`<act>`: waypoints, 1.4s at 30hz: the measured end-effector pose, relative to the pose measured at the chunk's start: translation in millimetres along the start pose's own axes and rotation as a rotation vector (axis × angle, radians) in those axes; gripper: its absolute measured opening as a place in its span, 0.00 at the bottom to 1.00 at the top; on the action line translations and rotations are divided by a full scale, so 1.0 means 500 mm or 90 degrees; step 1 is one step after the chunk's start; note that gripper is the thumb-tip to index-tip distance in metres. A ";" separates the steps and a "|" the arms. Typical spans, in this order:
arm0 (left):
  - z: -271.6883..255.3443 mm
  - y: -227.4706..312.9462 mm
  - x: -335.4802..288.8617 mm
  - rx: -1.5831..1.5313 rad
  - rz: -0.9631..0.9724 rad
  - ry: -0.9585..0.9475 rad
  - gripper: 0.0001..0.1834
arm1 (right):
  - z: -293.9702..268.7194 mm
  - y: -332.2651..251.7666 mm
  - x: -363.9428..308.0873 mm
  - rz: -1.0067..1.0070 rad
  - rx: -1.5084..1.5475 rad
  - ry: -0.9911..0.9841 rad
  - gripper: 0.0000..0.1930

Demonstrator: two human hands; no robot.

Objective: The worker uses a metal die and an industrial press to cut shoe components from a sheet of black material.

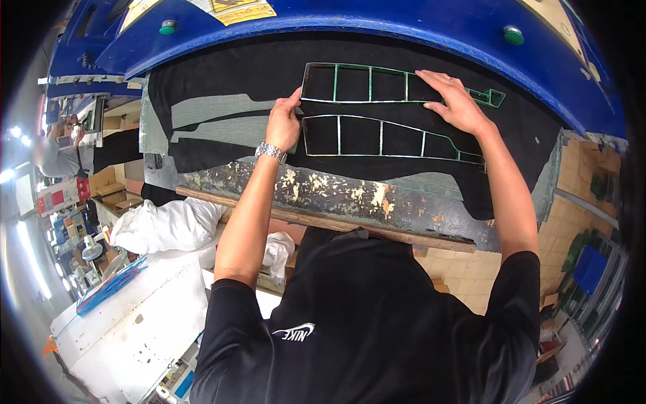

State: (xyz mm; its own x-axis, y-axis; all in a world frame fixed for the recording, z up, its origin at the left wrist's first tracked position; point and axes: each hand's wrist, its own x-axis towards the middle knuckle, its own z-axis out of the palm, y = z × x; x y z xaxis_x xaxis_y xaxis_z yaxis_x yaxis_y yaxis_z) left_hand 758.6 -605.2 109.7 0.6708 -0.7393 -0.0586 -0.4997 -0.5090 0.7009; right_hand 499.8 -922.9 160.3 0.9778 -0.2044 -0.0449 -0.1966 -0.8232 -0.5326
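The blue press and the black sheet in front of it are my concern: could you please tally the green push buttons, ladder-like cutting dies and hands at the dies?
Green push buttons: 2
Cutting dies: 2
Hands: 2
Total: 6

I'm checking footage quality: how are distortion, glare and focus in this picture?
In the head view, the blue beam looks bowed by fisheye distortion, the far-left tube lamp glares white, and the black cloth shows little detail; the upper metal frame, left hand and right hand look fairly sharp.
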 end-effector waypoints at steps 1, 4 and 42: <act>-0.001 -0.005 0.001 0.004 -0.002 0.002 0.27 | 0.002 -0.001 0.007 -0.004 0.003 0.000 0.35; -0.006 -0.013 0.003 -0.014 -0.027 0.026 0.25 | 0.010 -0.004 0.017 -0.011 0.009 0.008 0.34; 0.004 -0.054 0.010 0.067 -0.025 0.002 0.30 | 0.021 0.128 -0.146 0.272 -0.103 0.438 0.25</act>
State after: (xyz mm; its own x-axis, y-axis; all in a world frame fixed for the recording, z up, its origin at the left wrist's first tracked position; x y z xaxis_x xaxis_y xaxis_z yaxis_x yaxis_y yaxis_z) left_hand 774.4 -595.7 89.0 0.6928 -0.7165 -0.0814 -0.5280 -0.5810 0.6194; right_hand 416.9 -955.0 120.4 0.5636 -0.7527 0.3402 -0.6014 -0.6562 -0.4557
